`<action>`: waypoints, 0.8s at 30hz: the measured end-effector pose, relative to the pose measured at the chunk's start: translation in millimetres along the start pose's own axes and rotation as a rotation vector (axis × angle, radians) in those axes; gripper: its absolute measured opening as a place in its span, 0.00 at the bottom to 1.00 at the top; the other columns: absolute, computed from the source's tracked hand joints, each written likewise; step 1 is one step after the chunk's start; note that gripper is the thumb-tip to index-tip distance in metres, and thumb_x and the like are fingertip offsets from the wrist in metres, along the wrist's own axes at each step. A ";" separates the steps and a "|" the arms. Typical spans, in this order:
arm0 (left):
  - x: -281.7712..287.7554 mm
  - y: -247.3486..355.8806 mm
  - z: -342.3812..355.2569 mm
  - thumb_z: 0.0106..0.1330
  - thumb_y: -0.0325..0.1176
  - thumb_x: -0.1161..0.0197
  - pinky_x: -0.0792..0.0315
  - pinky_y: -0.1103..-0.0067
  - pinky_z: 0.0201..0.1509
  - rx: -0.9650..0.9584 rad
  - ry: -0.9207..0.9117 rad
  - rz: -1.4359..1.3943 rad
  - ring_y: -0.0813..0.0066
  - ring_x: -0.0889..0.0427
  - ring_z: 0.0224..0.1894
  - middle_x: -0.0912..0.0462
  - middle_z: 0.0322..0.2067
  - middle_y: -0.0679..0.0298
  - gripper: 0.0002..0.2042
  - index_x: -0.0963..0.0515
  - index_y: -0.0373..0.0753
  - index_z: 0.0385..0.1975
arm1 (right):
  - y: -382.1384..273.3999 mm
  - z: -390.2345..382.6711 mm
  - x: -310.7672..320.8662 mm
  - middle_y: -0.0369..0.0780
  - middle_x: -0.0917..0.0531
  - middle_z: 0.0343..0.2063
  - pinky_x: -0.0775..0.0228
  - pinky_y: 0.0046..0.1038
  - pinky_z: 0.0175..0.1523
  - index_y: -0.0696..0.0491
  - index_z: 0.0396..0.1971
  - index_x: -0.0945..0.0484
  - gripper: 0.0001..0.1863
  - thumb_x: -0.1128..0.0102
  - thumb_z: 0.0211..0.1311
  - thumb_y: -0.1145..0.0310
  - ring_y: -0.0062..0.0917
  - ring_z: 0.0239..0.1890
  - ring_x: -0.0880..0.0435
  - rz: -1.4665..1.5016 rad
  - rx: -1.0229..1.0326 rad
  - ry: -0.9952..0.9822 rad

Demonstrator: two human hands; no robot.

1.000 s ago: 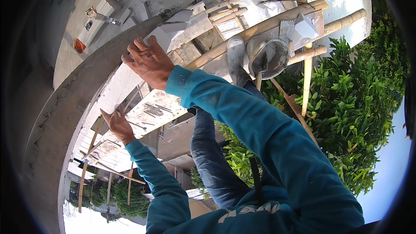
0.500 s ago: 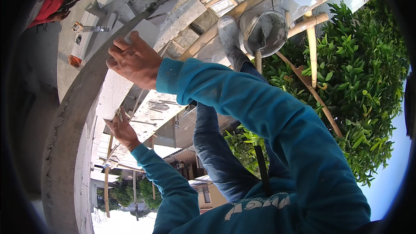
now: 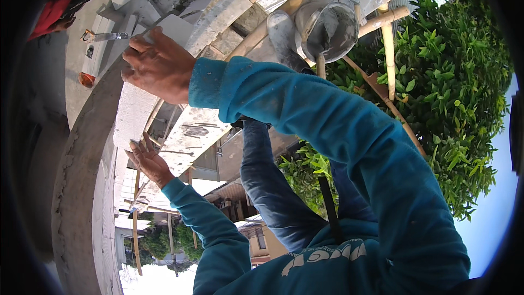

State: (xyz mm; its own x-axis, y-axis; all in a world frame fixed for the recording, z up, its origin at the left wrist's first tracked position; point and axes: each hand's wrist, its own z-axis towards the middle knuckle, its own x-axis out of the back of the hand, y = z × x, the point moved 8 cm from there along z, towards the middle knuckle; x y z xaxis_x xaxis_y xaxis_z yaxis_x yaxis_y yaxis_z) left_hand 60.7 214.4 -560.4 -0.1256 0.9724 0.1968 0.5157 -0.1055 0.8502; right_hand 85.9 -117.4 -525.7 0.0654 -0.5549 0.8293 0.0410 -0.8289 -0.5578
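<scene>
The pale block lay along the curved concrete ledge. The left hand had its fingers spread at the block's lower end; the right hand bent its fingers at the upper end, whether gripping could not be told.

Your sweatshirt is teal with white print; your jeans blue, boot grey, block white, bucket streaky grey, poles tan, leaves green.

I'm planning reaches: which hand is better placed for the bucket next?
Probably the right hand: it is at the white block's upper part, nearer the bucket in view. The left hand is by the block's lower end, farther away.
</scene>
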 end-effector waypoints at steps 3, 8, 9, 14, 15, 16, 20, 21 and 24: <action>3.7 -2.2 0.2 0.66 0.36 0.32 0.35 0.56 0.74 0.033 0.045 0.017 0.59 0.31 0.65 0.35 0.64 0.47 0.47 0.63 0.30 0.73 | 0.9 0.0 -0.7 0.38 0.22 0.45 0.36 0.52 0.57 0.48 0.47 0.22 0.16 0.38 0.59 0.61 0.34 0.58 0.28 -0.058 -0.002 -0.027; -1.9 1.0 -1.5 0.65 0.37 0.31 0.36 0.56 0.74 0.021 0.009 0.030 0.52 0.35 0.68 0.43 0.68 0.42 0.52 0.70 0.30 0.73 | 2.8 -0.2 0.3 0.38 0.22 0.44 0.37 0.52 0.59 0.48 0.46 0.21 0.15 0.39 0.61 0.61 0.35 0.58 0.28 -0.042 -0.005 -0.049; -2.1 0.1 -1.9 0.65 0.38 0.31 0.36 0.56 0.74 0.032 0.011 0.027 0.51 0.35 0.68 0.44 0.68 0.42 0.52 0.70 0.30 0.73 | 2.5 -0.1 0.0 0.38 0.22 0.44 0.37 0.52 0.59 0.49 0.46 0.21 0.15 0.39 0.61 0.61 0.35 0.59 0.28 -0.032 0.002 -0.062; 0.2 -2.4 -2.6 0.65 0.38 0.31 0.36 0.57 0.75 0.018 0.020 0.034 0.49 0.34 0.68 0.46 0.69 0.42 0.53 0.71 0.31 0.73 | 3.6 -0.8 6.0 0.39 0.22 0.48 0.37 0.53 0.59 0.48 0.47 0.22 0.15 0.40 0.61 0.62 0.36 0.61 0.29 -0.072 -0.003 -0.031; 1.7 -4.1 -2.7 0.67 0.38 0.33 0.35 0.57 0.74 0.028 0.034 0.060 0.50 0.34 0.67 0.46 0.69 0.43 0.52 0.72 0.31 0.73 | 3.7 -1.3 6.1 0.39 0.22 0.49 0.36 0.53 0.59 0.48 0.48 0.22 0.15 0.40 0.61 0.63 0.36 0.61 0.30 -0.084 0.001 -0.032; 1.3 -5.9 -2.9 0.68 0.37 0.35 0.35 0.57 0.74 0.039 0.029 0.064 0.51 0.34 0.67 0.46 0.70 0.45 0.51 0.73 0.31 0.73 | 3.9 -2.3 4.5 0.40 0.23 0.50 0.37 0.54 0.60 0.47 0.50 0.22 0.17 0.40 0.61 0.63 0.37 0.62 0.30 -0.068 0.002 -0.055; -1.9 -6.6 -7.2 0.66 0.35 0.32 0.34 0.58 0.73 0.016 0.057 -0.031 0.52 0.37 0.70 0.45 0.70 0.42 0.52 0.71 0.31 0.73 | 7.2 -5.7 3.0 0.43 0.24 0.55 0.41 0.56 0.64 0.47 0.58 0.25 0.23 0.41 0.62 0.66 0.39 0.66 0.33 -0.022 -0.001 -0.059; -2.8 -7.4 -9.8 0.65 0.34 0.31 0.34 0.58 0.73 0.031 0.073 -0.036 0.52 0.39 0.71 0.44 0.70 0.41 0.52 0.70 0.30 0.73 | 6.3 -6.5 -0.9 0.43 0.25 0.57 0.42 0.56 0.66 0.46 0.60 0.26 0.24 0.41 0.62 0.67 0.39 0.67 0.34 -0.008 0.011 -0.107; -11.1 -9.5 -18.8 0.67 0.40 0.32 0.38 0.55 0.74 0.026 0.112 -0.056 0.51 0.47 0.75 0.50 0.72 0.40 0.51 0.67 0.32 0.74 | 9.3 -9.1 -3.4 0.45 0.31 0.65 0.45 0.54 0.69 0.43 0.65 0.30 0.29 0.40 0.63 0.69 0.40 0.70 0.37 -0.048 0.001 -0.145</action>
State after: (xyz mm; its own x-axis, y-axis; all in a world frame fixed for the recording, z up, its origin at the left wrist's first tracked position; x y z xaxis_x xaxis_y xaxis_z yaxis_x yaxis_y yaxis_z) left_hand 41.3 200.7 -561.4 -0.2479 0.9471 0.2037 0.5265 -0.0448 0.8490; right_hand 76.9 -123.9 -533.4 0.2065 -0.4984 0.8420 0.0487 -0.8542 -0.5176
